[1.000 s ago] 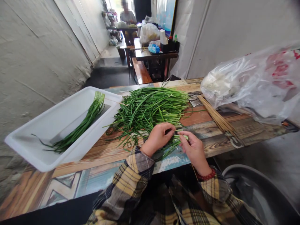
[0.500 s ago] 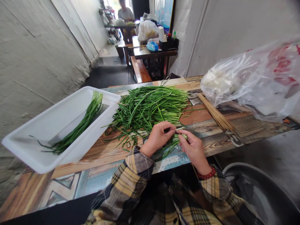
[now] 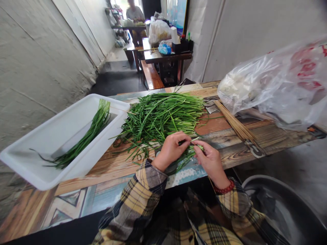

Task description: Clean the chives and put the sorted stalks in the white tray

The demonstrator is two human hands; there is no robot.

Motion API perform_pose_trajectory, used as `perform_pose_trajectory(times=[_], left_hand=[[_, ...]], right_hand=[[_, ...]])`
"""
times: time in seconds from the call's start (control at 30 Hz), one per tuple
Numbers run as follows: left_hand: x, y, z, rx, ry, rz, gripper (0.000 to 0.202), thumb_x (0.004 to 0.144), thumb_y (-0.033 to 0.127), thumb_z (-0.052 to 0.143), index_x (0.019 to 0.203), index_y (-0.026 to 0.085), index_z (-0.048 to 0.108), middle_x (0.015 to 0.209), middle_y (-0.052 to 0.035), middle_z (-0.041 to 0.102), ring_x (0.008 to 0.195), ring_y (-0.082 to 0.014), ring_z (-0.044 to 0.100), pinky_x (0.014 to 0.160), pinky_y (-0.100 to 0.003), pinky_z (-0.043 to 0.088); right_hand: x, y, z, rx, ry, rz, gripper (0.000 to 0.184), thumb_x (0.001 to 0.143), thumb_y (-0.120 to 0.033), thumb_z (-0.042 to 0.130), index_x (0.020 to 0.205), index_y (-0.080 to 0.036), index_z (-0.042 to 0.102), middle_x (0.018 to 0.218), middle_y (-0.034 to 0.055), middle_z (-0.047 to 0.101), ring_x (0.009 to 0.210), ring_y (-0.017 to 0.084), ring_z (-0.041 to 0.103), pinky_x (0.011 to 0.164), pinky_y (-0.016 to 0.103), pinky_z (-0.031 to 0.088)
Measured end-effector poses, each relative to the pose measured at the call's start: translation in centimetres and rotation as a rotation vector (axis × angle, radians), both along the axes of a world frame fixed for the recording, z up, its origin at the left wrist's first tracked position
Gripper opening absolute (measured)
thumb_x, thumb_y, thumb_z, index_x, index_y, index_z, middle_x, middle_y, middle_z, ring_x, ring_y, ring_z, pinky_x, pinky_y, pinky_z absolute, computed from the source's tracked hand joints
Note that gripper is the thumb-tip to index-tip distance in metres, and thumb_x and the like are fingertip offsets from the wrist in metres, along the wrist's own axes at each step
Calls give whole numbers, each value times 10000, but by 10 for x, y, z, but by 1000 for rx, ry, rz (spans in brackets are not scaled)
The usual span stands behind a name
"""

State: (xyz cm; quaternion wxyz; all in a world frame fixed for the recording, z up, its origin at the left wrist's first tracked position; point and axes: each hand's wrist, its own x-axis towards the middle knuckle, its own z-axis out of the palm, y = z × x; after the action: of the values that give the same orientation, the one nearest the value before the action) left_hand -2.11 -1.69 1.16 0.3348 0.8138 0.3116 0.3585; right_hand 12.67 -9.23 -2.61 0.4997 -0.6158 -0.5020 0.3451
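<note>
My left hand (image 3: 171, 149) is closed, its thumb and fingers pinching the pale end of a garlic chive stalk (image 3: 194, 139). Close beside it, my right hand (image 3: 208, 158) is closed around a thin bamboo skewer (image 3: 211, 182), whose lower end sticks out under the wrist. A few chives (image 3: 187, 158) hang at the right fingertips, over the table edge side. Whether the stalk touches the skewer's tip is hidden by the fingers. Just beyond both hands lies a large pile of green chives (image 3: 166, 114).
A white plastic tray (image 3: 28, 166) at the left holds a chive bundle (image 3: 89, 136). Bare skewers (image 3: 236, 122) and a clear plastic bag (image 3: 270, 85) lie to the right. Below right is a dark basin (image 3: 283, 200). Another person (image 3: 135, 13) sits at a far table.
The hands keep nearly the same pose, with fingertips together at the chive stalk. The whole view has shifted slightly.
</note>
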Motion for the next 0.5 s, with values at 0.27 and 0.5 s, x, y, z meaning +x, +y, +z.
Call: perform_pose_trajectory(times=[0.27,0.5], left_hand=[[-1,0,1,29,40,-47,135,844,141,541,803,157,668,784,-35,641,755,-130,585,696,-232,436],[-1,1,1,31,67,-61,136,848,144,535,819,165,666,794,-40,644,776,-142,597,708,-243,445]], right_hand=[[-1,1,-1,17,89,-14,418,841,-417,576,1199,-205,534,646,-24,608,375,99,486,403,244,438],[-3,0,0,32,122,1,423,846,-392,571,1238,-253,495,641,-46,551,368,90,446,399,250,442]])
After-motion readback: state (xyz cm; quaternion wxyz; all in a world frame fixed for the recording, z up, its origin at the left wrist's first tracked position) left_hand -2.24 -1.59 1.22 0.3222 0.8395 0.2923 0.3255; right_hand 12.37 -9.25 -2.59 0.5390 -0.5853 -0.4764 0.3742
